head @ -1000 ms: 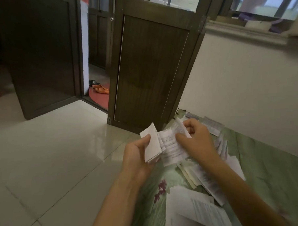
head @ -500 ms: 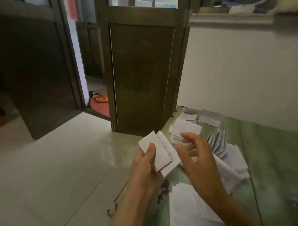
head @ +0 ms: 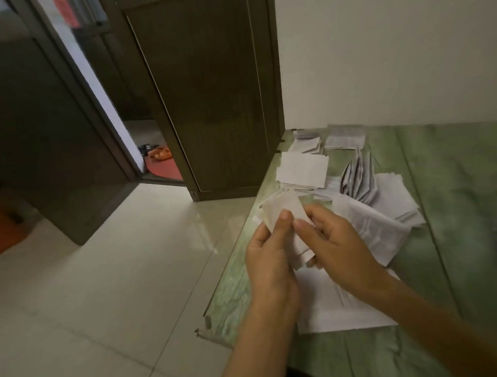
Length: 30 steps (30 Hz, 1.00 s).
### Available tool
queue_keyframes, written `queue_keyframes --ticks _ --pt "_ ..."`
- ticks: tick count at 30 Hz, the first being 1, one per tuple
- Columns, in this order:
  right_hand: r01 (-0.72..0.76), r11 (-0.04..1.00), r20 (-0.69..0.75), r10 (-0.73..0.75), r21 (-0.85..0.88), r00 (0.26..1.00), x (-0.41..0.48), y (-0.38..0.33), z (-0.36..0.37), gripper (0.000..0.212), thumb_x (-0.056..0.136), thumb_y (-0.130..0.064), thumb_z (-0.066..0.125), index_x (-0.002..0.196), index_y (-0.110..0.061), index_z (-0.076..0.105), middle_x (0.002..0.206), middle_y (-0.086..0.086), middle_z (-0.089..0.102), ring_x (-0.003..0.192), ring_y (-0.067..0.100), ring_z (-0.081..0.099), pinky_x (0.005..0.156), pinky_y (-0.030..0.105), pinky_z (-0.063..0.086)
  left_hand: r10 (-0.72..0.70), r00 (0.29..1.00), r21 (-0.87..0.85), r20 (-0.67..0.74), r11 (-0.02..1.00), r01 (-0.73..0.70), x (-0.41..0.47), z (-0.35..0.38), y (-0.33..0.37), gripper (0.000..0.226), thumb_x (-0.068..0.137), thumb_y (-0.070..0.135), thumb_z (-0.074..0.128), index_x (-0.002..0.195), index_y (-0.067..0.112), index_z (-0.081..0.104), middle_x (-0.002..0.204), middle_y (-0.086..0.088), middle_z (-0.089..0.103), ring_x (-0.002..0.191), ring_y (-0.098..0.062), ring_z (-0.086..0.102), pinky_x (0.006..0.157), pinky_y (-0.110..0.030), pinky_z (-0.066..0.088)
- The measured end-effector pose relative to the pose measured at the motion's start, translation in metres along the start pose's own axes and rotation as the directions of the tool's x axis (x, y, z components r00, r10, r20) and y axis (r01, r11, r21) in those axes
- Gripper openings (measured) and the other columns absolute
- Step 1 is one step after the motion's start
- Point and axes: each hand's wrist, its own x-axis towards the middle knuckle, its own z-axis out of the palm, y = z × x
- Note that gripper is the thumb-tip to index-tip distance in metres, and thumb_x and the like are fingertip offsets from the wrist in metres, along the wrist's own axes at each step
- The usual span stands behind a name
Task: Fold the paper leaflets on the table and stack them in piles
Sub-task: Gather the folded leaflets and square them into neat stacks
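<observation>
the right hand (head: 338, 247) has joined the left hand (head: 269, 261) on the folded leaflet (head: 285, 208); both pinch it above the edge of the green table (head: 456, 222), near paper piles (head: 302, 170); a brown door (head: 209, 90) stands behind.

Both my forearms reach in from the near edge, hands meeting mid-scene. My left hand (head: 269, 261) pinches a folded leaflet (head: 285, 208), thumb upright. My right hand (head: 338, 247) grips its right side, fingers curled.
</observation>
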Motion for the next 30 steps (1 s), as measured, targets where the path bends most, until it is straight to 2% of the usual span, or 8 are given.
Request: queue_keyframes --ticks 3,6,12,16,22,24,27,30 --pt "-0.036 0.999 0.010 0.035 0.031 0.999 0.000 0.000 -0.011 0.031 0.093 -0.024 0.049 0.121 -0.037 0.045 0.131 -0.006 0.054 0.115 0.014 0.056 0.060 0.010 0.049 0.067 0.996 0.119 0.060 0.990 -0.073 0.003 -0.001 0.005 0.010 0.085 0.020 0.063 0.094 0.020 0.067 0.078 0.004 0.073 0.062 -0.007 0.068 0.051 -0.021 0.052" --pt "-0.048 0.998 0.063 0.051 -0.046 0.997 0.001 0.001 -0.020 0.036 0.091 -0.029 0.050 0.123 -0.043 0.041 0.138 -0.001 0.050 0.119 0.025 0.055 0.064 0.011 0.046 0.173 0.980 0.317 0.095 0.928 -0.194 0.009 -0.008 0.007 0.008 0.083 0.029 0.063 0.091 0.027 0.066 0.085 0.009 0.072 0.076 -0.011 0.069 0.058 -0.020 0.053" --pt "-0.083 0.996 0.124 0.086 -0.029 0.989 0.003 -0.002 -0.022 0.012 0.094 -0.020 0.050 0.104 -0.027 0.049 0.105 -0.001 0.066 0.076 0.006 0.067 0.044 0.013 0.043 0.158 0.967 0.469 0.200 0.851 -0.236 0.013 -0.020 0.011 0.005 0.080 0.024 0.068 0.082 0.020 0.065 0.070 0.012 0.070 0.065 -0.004 0.067 0.058 -0.015 0.052" --pt "-0.101 0.984 0.262 0.136 -0.145 0.955 0.007 -0.005 -0.033 0.006 0.092 -0.015 0.055 0.098 -0.016 0.056 0.089 0.001 0.067 0.058 -0.002 0.061 0.040 0.013 0.041 0.188 0.949 0.481 0.251 0.827 -0.291 0.011 -0.026 0.013 0.025 0.067 0.027 0.073 0.084 0.010 0.070 0.071 0.004 0.070 0.061 -0.004 0.064 0.055 -0.015 0.050" --pt "-0.056 0.982 0.166 0.087 -0.183 0.982 0.006 0.002 -0.027 0.006 0.088 -0.023 0.062 0.085 -0.018 0.062 0.066 -0.013 0.061 0.056 -0.001 0.056 0.052 0.016 0.042 0.269 0.944 0.520 0.191 0.788 -0.330 0.010 -0.031 0.010 0.007 0.078 0.015 0.071 0.078 0.009 0.068 0.074 0.000 0.068 0.059 0.000 0.061 0.053 -0.012 0.047" --pt "-0.050 0.979 0.133 0.077 -0.198 0.988 0.006 0.003 -0.026 0.006 0.086 -0.024 0.064 0.084 -0.018 0.064 0.075 -0.008 0.065 0.071 0.005 0.062 0.063 0.026 0.052 0.267 0.944 0.518 0.192 0.790 -0.329 0.008 -0.031 0.011 0.006 0.078 0.013 0.071 0.079 0.010 0.066 0.074 -0.001 0.067 0.058 0.000 0.061 0.052 -0.012 0.047" --pt "-0.008 0.973 0.191 0.053 -0.232 0.980 0.008 -0.001 -0.031 0.006 0.084 -0.019 0.066 0.079 -0.023 0.065 0.081 -0.004 0.066 0.082 0.010 0.063 0.080 0.026 0.051 0.231 0.957 0.548 0.177 0.785 -0.291 0.008 -0.034 0.011 0.034 0.075 0.017 0.073 0.104 0.019 0.055 0.081 0.000 0.063 0.070 -0.006 0.065 0.051 -0.013 0.047" --pt "0.044 0.961 0.261 0.030 -0.273 0.965 0.009 -0.006 -0.036 0.010 0.084 -0.020 0.066 0.079 -0.028 0.064 0.081 -0.010 0.066 0.082 0.000 0.060 0.078 0.013 0.047 0.102 0.957 0.623 0.271 0.739 -0.256 0.006 -0.035 0.012 0.042 0.070 0.039 0.068 0.108 0.026 0.058 0.088 -0.002 0.069 0.079 -0.012 0.067 0.058 -0.017 0.051"
